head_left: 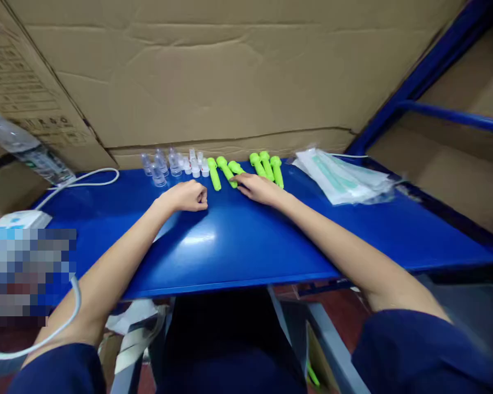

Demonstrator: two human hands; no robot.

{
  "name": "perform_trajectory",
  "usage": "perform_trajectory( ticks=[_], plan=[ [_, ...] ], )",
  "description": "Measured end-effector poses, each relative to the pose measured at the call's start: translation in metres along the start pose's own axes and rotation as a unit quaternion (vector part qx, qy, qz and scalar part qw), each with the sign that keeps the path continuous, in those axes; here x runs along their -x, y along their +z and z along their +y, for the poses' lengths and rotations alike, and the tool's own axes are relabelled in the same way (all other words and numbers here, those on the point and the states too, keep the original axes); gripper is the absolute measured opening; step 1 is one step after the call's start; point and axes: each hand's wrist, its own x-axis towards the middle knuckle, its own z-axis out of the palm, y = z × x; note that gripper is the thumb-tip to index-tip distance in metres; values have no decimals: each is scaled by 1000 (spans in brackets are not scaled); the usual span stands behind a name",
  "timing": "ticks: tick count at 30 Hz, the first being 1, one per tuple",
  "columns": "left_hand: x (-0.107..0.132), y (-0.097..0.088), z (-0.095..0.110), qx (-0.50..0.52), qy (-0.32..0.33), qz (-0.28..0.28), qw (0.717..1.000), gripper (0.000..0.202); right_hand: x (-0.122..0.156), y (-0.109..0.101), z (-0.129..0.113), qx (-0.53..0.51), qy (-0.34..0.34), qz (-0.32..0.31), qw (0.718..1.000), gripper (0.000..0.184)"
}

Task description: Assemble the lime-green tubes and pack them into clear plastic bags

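Lining the blue table (246, 241): six visible green handles (266, 164), four clear cups (161, 162)

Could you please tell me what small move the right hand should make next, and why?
Probably the right hand should close its fingers around the green piece it partly covers, since they already lie right at that piece.

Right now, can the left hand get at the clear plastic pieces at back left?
Probably yes: the left hand is close by, and nothing visible stands between it and the nearest clear plastic piece. The hand is curled, so it would likely need to open first.
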Motion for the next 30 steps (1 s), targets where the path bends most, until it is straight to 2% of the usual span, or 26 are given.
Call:
perform_trajectory(
  ticks=[3,7,13,19,23,30],
  plan=[
    [1,-2,2,2,-6,-1,1000,12,-1,1,-1,14,19,1,1000,41],
    [0,-1,4,-8,2,33,999,14,-1,1,0,34,42,13,998,43],
    [-3,7,1,-24,61,126,990,15,0,-7,7,45,104,53,992,46],
    [-11,21,-10,-84,137,226,961,27,-1,-3,10,25,161,83,983,47],
    [-15,27,-11,-97,143,256,951,29,-1,-2,8,2,177,62,982,42],
    [-19,36,-5,5,137,289,948,20,1,-11,3,10,217,27,976,46]
  ],
)
